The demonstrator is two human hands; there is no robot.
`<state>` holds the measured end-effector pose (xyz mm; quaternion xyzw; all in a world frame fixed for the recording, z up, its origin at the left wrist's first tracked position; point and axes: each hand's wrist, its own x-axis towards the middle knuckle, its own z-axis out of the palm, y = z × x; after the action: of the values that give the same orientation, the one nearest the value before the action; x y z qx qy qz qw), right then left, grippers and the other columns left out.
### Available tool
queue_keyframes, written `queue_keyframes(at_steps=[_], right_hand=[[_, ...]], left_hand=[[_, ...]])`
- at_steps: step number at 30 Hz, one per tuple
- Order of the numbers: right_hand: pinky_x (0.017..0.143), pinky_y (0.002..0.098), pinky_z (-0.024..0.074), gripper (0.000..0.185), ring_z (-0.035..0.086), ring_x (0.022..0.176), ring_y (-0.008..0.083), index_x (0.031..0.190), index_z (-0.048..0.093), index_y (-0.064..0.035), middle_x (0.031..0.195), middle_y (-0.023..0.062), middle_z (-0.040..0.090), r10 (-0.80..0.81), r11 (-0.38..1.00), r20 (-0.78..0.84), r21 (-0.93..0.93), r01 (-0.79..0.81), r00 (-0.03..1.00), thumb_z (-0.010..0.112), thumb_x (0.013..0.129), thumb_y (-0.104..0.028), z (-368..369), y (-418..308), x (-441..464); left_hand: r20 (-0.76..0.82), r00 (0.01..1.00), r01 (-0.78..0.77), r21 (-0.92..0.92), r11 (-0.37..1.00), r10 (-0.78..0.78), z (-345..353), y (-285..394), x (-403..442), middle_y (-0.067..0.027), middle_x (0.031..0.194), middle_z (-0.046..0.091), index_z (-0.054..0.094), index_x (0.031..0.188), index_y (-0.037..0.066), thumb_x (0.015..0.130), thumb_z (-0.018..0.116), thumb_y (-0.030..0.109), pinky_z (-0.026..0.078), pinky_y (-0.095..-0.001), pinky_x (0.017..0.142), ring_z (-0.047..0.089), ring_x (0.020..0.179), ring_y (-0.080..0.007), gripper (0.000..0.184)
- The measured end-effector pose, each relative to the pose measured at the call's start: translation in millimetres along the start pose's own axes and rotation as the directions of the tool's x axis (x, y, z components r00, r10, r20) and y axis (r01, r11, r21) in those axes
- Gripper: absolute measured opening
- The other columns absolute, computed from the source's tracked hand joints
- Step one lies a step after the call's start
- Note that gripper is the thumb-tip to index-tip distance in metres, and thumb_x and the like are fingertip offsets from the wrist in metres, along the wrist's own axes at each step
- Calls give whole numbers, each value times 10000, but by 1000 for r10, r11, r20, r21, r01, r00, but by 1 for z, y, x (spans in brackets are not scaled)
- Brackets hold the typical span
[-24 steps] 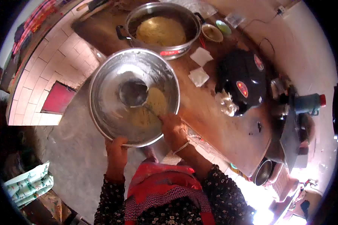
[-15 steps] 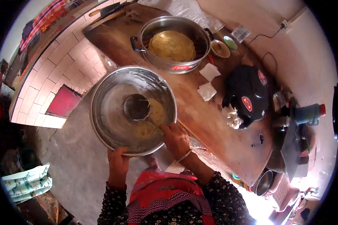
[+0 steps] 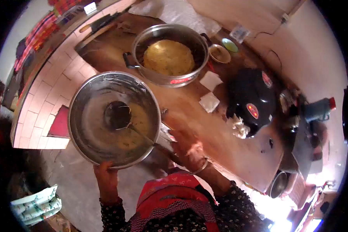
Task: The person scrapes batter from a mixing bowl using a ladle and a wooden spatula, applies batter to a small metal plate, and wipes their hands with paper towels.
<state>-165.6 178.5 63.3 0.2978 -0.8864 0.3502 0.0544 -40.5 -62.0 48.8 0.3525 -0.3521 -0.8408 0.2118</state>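
My left hand is closed on the near rim of a large steel bowl and holds it tilted. Inside the bowl, a ladle rests beside some yellowish batter. The ladle's handle crosses the right rim and runs toward my right hand. That hand is open and slightly blurred, its fingers extended above the handle, whose end lies by the palm. Behind the bowl, on the brown table, a two-handled steel pot contains a round yellow flatbread.
A black electric appliance with a crumpled white cloth stands on the right side of the table. Two white squares and two small bowls lie near the pot. A blue flask is far right.
The bowl has moved left with my left hand. My right hand has slid back from the bowl and opened, exposing more of the ladle's handle.
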Motion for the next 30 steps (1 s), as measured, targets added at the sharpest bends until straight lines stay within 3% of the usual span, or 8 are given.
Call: queue_keyframes(at_steps=[6,9,14,18,21,24,27,30], right_hand=[[757,427,470,299,563,882,354,1047,580,-39,962,169,579,127,992,108,6,-128,986,600,753,-86,10,78,-1],[766,425,471,318,564,894,353,1056,576,-38,989,168,579,223,972,208,-127,-200,952,600,741,-77,27,113,7],[878,445,433,414,506,1024,377,1126,529,-40,1127,190,535,110,987,230,-137,-80,967,617,723,-79,70,145,26],[932,483,391,540,409,1139,422,1210,459,-63,1277,230,386,311,926,266,-302,-227,912,634,708,-157,103,145,51],[991,501,338,642,311,1215,457,1284,392,-63,1345,274,289,340,896,290,-389,-214,895,651,708,-180,121,151,53],[1029,522,277,734,232,1259,480,1333,328,-44,1374,297,228,412,846,342,-487,-216,845,675,706,-203,127,143,49],[1056,535,214,793,190,1283,479,1357,284,-20,1388,298,202,478,826,368,-498,-265,797,692,706,-214,123,121,63],[1075,535,172,818,169,1306,457,1373,252,-15,1400,291,191,473,848,421,-457,-270,774,693,711,-206,117,122,71]], left_hand=[[27,998,-63,1,998,63,2,14,11,-98,1191,509,442,1245,62,681,520,-56,473,-466,888,537,1045,-283,581],[135,954,-298,509,807,268,-22,7,31,-102,1175,513,461,1203,48,692,532,-42,476,-450,889,542,1036,-277,524],[-54,991,-124,-13,992,123,22,44,39,-107,1160,524,491,1126,41,699,557,-42,474,-416,890,543,1038,-255,440],[89,965,-260,463,847,248,-42,46,95,-95,1147,535,488,1139,54,690,536,-58,465,-419,905,526,1064,-258,465],[-37,994,-99,58,993,101,-24,76,130,-118,1121,555,544,1048,36,697,536,-46,464,-416,888,530,1044,-283,360],[280,925,-377,773,511,258,-34,96,161,-155,1103,565,592,929,19,715,547,-14,457,-400,868,543,999,-305,221],[14,961,-256,412,874,275,-19,108,200,-186,1073,564,610,836,9,708,562,-4,449,-371,838,541,962,-322,137],[262,938,-346,776,528,228,-24,123,237,-145,1061,567,588,909,32,700,604,-15,448,-359,831,541,981,-285,215]])
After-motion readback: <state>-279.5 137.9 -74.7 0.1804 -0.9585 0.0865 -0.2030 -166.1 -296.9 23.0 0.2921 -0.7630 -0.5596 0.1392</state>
